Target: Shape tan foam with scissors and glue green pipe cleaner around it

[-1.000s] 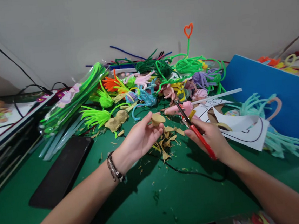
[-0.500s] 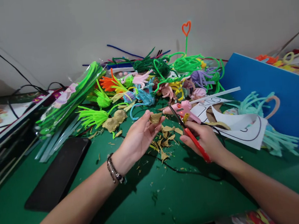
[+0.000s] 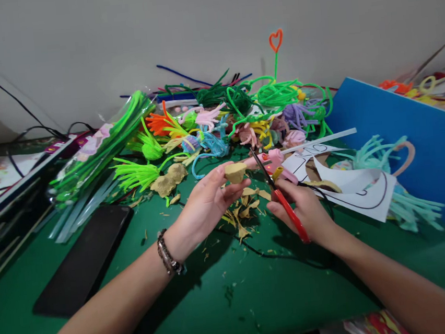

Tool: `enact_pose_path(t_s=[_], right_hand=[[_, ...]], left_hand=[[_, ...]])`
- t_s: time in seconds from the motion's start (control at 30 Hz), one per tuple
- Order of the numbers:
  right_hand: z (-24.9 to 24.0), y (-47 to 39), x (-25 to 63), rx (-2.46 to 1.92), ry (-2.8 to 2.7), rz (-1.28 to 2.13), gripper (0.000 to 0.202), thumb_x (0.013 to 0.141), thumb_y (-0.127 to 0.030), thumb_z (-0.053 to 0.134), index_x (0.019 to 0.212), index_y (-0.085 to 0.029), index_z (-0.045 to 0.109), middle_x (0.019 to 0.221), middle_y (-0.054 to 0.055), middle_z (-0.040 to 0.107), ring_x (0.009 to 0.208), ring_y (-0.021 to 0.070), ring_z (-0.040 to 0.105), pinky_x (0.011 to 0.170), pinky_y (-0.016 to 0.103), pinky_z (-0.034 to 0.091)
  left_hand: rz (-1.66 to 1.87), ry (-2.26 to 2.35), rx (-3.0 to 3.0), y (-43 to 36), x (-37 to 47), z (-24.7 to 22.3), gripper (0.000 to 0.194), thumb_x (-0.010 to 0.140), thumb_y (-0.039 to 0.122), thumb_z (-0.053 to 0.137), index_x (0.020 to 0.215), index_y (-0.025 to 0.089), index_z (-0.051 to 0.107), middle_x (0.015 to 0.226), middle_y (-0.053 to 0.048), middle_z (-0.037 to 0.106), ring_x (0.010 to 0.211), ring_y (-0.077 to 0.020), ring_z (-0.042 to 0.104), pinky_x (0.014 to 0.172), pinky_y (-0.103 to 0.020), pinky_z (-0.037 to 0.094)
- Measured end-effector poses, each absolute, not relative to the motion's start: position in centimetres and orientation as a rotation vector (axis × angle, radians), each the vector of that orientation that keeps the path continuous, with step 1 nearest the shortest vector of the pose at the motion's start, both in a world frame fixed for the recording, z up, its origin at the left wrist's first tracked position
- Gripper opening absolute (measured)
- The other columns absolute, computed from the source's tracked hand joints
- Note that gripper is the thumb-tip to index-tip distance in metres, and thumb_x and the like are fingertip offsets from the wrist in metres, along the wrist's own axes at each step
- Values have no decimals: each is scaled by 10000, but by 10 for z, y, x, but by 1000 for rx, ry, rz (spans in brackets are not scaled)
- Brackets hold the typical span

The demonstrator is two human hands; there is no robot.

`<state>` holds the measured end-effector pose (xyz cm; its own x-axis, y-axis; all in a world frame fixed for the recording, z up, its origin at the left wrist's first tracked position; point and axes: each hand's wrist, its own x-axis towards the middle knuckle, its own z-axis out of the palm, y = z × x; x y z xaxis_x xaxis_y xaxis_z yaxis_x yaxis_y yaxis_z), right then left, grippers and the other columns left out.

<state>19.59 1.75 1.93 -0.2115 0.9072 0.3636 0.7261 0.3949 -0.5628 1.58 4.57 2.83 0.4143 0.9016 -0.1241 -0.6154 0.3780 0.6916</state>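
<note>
Between the thumb and fingers of my left hand (image 3: 206, 202) is a small tan, cardboard-like piece (image 3: 235, 172), its broad face turned up. My right hand (image 3: 305, 206) grips red-handled scissors (image 3: 290, 213), whose dark blades point up and away, a little right of the piece and apart from it. A short yellowish roll (image 3: 277, 173) shows by the right fingers; I cannot tell whether they hold it. Behind the scissors lies a pink glue gun (image 3: 274, 158) with a clear stick in it. Tan scraps (image 3: 245, 214) are heaped on the green table (image 3: 220, 304) below my hands.
Colourful pipe cleaners (image 3: 278, 96) are piled along the wall, with a bagged green bundle (image 3: 102, 147) at left. A black phone (image 3: 84, 261) lies near my left forearm. At right are cut white paper (image 3: 366, 192) and a blue board (image 3: 398, 155). A black cord (image 3: 270, 256) crosses the table.
The tan piece has turned in my left fingers and now shows a broader, lighter face. My right hand keeps the scissors in nearly the same place.
</note>
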Motion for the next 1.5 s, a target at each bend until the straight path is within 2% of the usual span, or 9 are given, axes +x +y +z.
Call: enact_pose_path(t_s=[0.3,0.53,0.63,0.8,0.93,1.07,1.3,1.5], right_hand=[[22,17,197,-1421,-2075,497,417,746,-624,381,670,-216,332,515,-29,414,433,100,378,414,244,303],[22,14,196,-1512,-2165,562,493,716,-682,365,790,-196,391,619,30,518,525,157,469,455,273,346],[23,17,198,-1529,-2157,477,497,726,-693,328,742,-202,401,607,26,502,517,153,455,461,273,345],[18,18,202,-1549,-2177,282,454,781,-634,281,601,-220,327,527,-1,421,477,126,381,458,249,270],[16,17,202,-1593,-2233,232,447,779,-622,281,592,-217,319,530,1,417,482,122,365,479,248,257],[17,17,201,-1662,-2248,183,429,778,-604,288,608,-214,346,551,16,454,500,136,408,487,250,259],[26,16,198,-1907,-2276,99,319,720,-516,450,658,-204,427,603,38,558,547,187,530,486,252,275],[26,15,198,-1879,-2263,0,372,723,-560,435,629,-201,463,541,37,555,472,172,509,456,253,256]], left_hand=[[1048,640,541,46,18,32,159,821,253,541,928,173,628,795,-7,659,690,-104,611,634,-223,441],[1072,675,570,47,20,30,148,804,272,564,796,149,646,721,-7,662,711,-109,620,652,-204,430],[1080,681,635,48,19,28,164,830,254,523,835,146,646,762,-14,667,714,-100,617,661,-204,437],[1065,697,659,48,20,28,177,849,217,484,830,143,644,746,-15,661,676,-88,605,631,-196,436],[1045,702,675,46,21,28,157,836,220,504,844,145,641,780,-18,664,689,-93,603,646,-203,441],[1034,716,732,45,20,26,144,819,235,528,876,153,631,817,-18,663,725,-90,605,671,-197,439],[1086,730,925,43,22,21,137,768,259,592,871,179,632,869,-13,653,749,-89,578,708,-211,435],[1097,706,900,41,23,20,117,758,253,600,837,177,640,825,-12,656,714,-83,575,699,-212,446]])
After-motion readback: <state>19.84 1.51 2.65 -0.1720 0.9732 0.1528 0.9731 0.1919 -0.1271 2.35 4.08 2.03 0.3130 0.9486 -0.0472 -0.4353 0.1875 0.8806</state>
